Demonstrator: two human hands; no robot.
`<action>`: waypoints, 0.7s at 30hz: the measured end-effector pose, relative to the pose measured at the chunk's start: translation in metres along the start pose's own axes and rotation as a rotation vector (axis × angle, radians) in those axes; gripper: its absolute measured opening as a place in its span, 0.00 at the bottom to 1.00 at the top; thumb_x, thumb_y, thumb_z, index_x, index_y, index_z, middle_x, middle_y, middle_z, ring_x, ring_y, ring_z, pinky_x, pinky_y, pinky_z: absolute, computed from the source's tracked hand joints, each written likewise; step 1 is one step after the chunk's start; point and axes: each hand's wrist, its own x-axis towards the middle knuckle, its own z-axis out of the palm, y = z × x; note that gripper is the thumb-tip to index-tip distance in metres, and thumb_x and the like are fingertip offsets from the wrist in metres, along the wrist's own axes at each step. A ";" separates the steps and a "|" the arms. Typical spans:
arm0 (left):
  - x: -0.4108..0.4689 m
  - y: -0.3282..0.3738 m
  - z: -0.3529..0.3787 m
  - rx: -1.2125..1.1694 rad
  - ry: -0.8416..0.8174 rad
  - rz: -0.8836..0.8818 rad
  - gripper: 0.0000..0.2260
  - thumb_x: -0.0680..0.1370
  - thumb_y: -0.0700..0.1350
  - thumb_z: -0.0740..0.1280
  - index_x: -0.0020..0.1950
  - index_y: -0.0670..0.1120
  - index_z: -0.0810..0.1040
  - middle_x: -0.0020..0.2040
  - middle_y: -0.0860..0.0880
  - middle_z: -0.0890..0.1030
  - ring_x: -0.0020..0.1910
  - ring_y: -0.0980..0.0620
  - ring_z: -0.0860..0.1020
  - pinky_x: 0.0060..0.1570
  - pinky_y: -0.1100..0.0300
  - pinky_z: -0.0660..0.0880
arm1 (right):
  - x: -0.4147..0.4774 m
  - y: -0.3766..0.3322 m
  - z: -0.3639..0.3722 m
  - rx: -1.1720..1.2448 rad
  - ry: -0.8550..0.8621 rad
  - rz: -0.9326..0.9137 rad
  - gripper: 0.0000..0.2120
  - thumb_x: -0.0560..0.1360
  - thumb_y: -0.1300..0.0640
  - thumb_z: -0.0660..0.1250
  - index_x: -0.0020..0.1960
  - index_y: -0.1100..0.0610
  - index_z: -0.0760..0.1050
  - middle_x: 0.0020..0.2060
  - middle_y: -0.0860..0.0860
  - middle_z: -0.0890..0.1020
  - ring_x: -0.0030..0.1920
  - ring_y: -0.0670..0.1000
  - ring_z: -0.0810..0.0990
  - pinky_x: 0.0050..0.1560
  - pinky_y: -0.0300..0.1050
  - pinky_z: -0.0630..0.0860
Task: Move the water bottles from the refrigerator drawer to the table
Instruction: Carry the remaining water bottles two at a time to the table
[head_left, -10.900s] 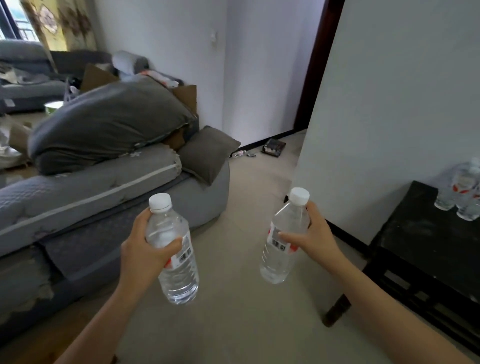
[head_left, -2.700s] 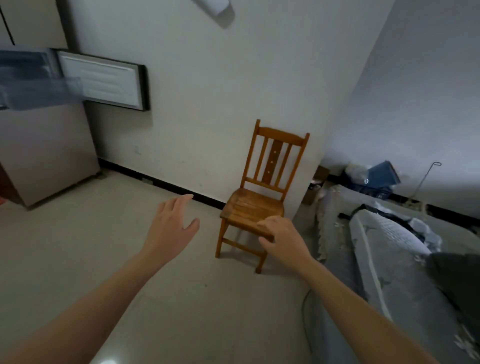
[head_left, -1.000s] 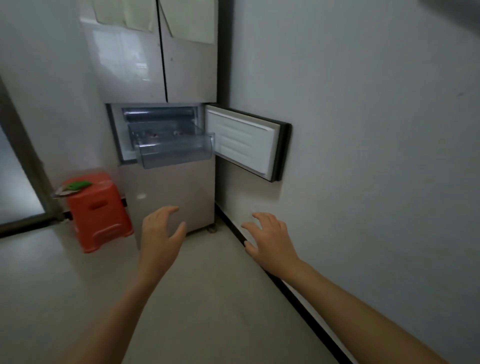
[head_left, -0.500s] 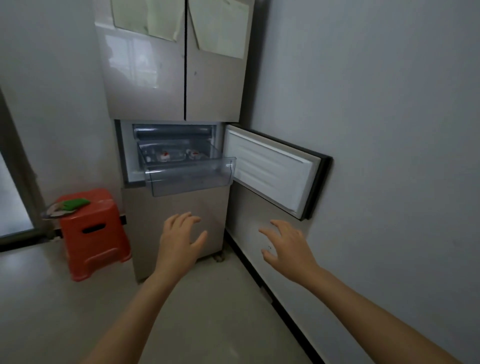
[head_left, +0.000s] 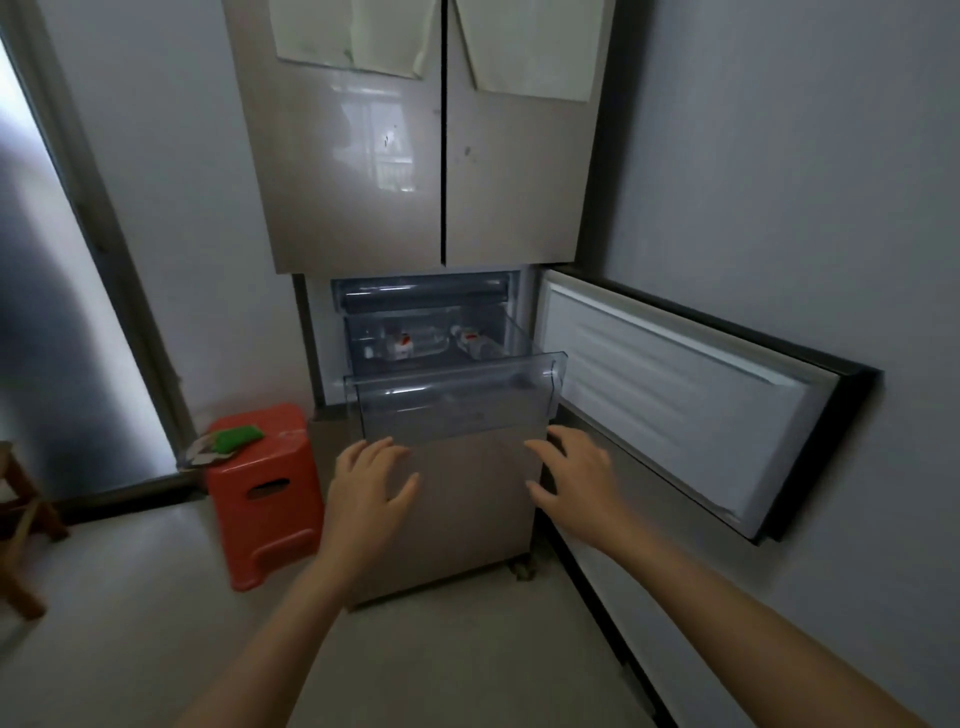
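The beige refrigerator (head_left: 426, 182) has its clear drawer (head_left: 452, 408) pulled out. Just below its front, the left hand (head_left: 369, 486) and right hand (head_left: 571, 478) hover empty, fingers spread wide. Two clear water bottles (head_left: 410, 344) with red-white labels lie at the drawer's back.

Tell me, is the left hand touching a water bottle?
Apart. In the head view the left hand is open below the front of the drawer, while both water bottles lie farther back inside.
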 end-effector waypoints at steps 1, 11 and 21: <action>0.015 0.000 0.008 0.005 -0.006 0.001 0.17 0.76 0.48 0.64 0.62 0.42 0.75 0.66 0.44 0.72 0.70 0.43 0.60 0.67 0.52 0.59 | 0.014 0.008 0.005 -0.001 -0.019 0.010 0.24 0.76 0.51 0.62 0.71 0.53 0.64 0.72 0.55 0.61 0.72 0.53 0.57 0.68 0.50 0.57; 0.100 -0.021 0.067 0.015 -0.066 -0.145 0.22 0.69 0.52 0.60 0.58 0.41 0.77 0.62 0.42 0.76 0.66 0.41 0.67 0.64 0.53 0.62 | 0.123 0.073 0.053 0.096 -0.154 0.052 0.24 0.77 0.49 0.60 0.72 0.50 0.60 0.73 0.52 0.58 0.73 0.51 0.54 0.68 0.47 0.55; 0.204 -0.061 0.092 0.003 0.023 -0.078 0.26 0.69 0.58 0.56 0.55 0.42 0.78 0.59 0.43 0.76 0.63 0.42 0.69 0.62 0.53 0.61 | 0.212 0.104 0.081 0.141 -0.163 0.055 0.24 0.77 0.47 0.60 0.71 0.49 0.61 0.72 0.51 0.59 0.72 0.50 0.55 0.70 0.45 0.54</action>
